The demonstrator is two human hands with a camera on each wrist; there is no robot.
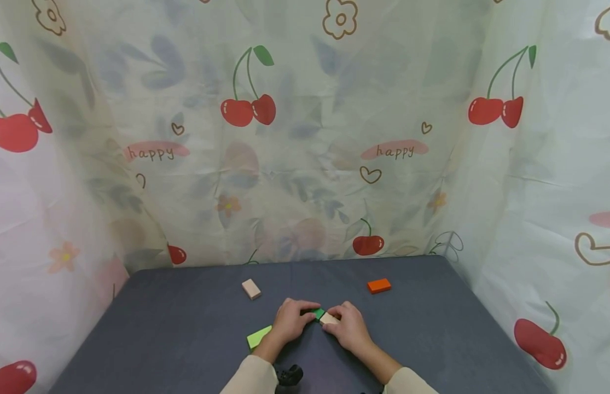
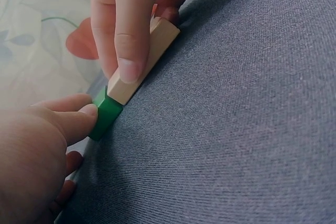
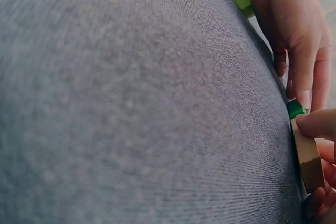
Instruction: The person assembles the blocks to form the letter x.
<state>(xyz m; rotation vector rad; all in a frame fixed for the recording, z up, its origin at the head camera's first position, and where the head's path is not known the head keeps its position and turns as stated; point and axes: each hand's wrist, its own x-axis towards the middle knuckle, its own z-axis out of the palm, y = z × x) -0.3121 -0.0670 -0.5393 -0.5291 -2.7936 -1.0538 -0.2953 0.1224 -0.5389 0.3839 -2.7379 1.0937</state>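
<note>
A: Your left hand (image 1: 291, 320) has the green block (image 1: 319, 313) pinched between the thumb and a finger, at its fingertips, on the side toward your other hand.

B: And your right hand (image 1: 350, 326) grasps the pale wooden block (image 1: 328, 319), thumb on one side, fingers on the other. You hold it low over the dark grey tabletop (image 1: 433, 323), just in front of your left fingertips.

A: How do the two blocks sit to each other?

B: End to end between your hands. In the left wrist view the near end of the wooden one meets the green one, and they seem to touch. Your left fingers hide part of the green block, so you can't tell its full length.

A: What else lies around your hands?

B: Just beside your left wrist, on its outer side, a lime block (image 1: 258, 337) lies partly hidden by your arm. Ahead of your left hand and further out to its left is a second pale block (image 1: 251, 289). Ahead of your right hand, off to its right and well apart from it, you have an orange block (image 1: 379, 286).

A: By your left cuff (image 1: 253, 376), on the inner side, there's also a black object (image 1: 290, 375).
</note>
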